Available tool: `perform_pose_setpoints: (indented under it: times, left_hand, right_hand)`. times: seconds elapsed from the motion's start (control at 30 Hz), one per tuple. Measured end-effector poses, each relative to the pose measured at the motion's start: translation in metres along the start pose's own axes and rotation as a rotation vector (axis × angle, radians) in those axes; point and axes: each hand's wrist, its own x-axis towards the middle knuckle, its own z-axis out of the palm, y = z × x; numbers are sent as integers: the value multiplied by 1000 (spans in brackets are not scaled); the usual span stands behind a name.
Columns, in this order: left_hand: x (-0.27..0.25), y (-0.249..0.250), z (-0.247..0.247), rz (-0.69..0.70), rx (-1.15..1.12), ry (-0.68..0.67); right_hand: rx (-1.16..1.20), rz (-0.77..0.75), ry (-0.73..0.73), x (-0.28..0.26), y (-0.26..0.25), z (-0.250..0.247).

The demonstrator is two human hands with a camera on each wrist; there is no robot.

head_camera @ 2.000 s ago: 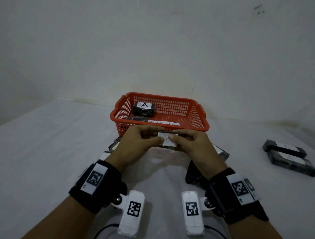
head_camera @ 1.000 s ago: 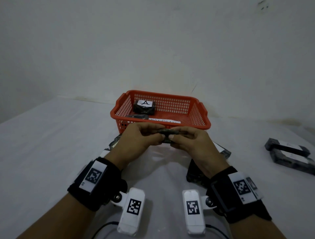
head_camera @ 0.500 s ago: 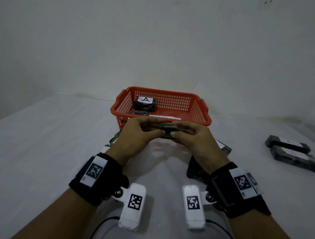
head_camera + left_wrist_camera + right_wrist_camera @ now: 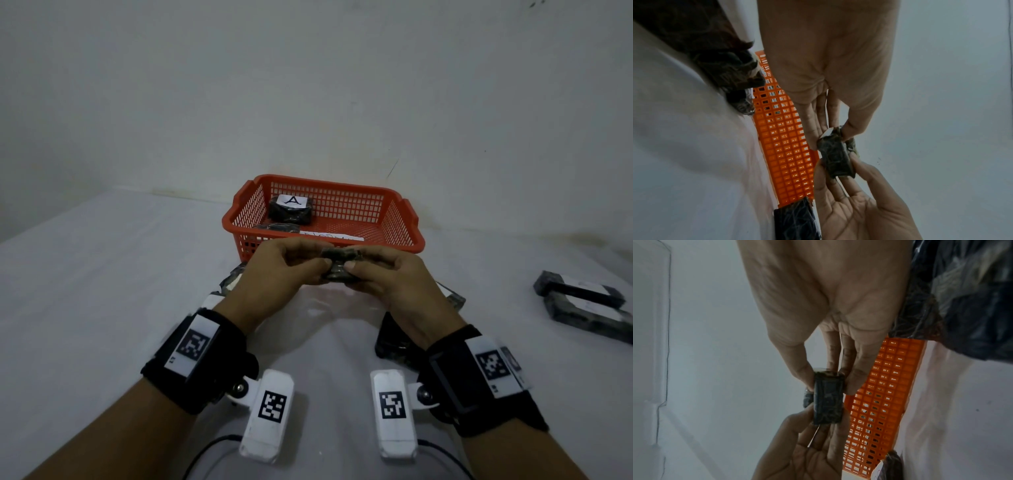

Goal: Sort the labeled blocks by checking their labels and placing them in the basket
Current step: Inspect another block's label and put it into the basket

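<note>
Both hands hold one small dark wrapped block point(image 4: 339, 255) in the air just in front of the red basket point(image 4: 239, 219). My left hand point(image 4: 320, 266) pinches its left end and my right hand point(image 4: 350, 267) its right end. In the left wrist view, the thumb and fingers of the left hand point(image 4: 831, 134) pinch the block point(image 4: 835, 155), and a sliver of white label shows at its edge. The right wrist view has the right hand point(image 4: 828, 381) pinching the same block point(image 4: 828, 400). A block labelled A point(image 4: 291, 209) and another dark block point(image 4: 279, 227) lie in the basket.
On the white table, loose dark blocks lie under my left wrist point(image 4: 233, 279), under my right wrist point(image 4: 394, 346) and beside my right hand point(image 4: 452, 296). Two more blocks point(image 4: 582, 301) lie at the far right. A white paper strip point(image 4: 332, 237) lies in the basket.
The white label that faced up two seconds ago has been turned away, and a dark side shows now. Both hands kept their hold and stayed just before the basket.
</note>
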Motion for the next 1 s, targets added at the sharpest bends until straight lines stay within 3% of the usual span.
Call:
perform_pose_setpoints:
  times: [0.4,0.53,0.83,1.0]
  left_hand:
    - [1,0,-4,-14,-69,-12]
    - [2,0,-4,8,12,-34]
    - [3,-1,-7,42,-44,7]
    - [0,2,-9,-8,-86,-124]
  right_hand:
    - [-35,-75,18,-1,0,2]
    - [-62,-153,52,-1,-3,0]
    - [134,50,-66,-1,-5,7]
    - [57,-44,-51,-2,-4,2]
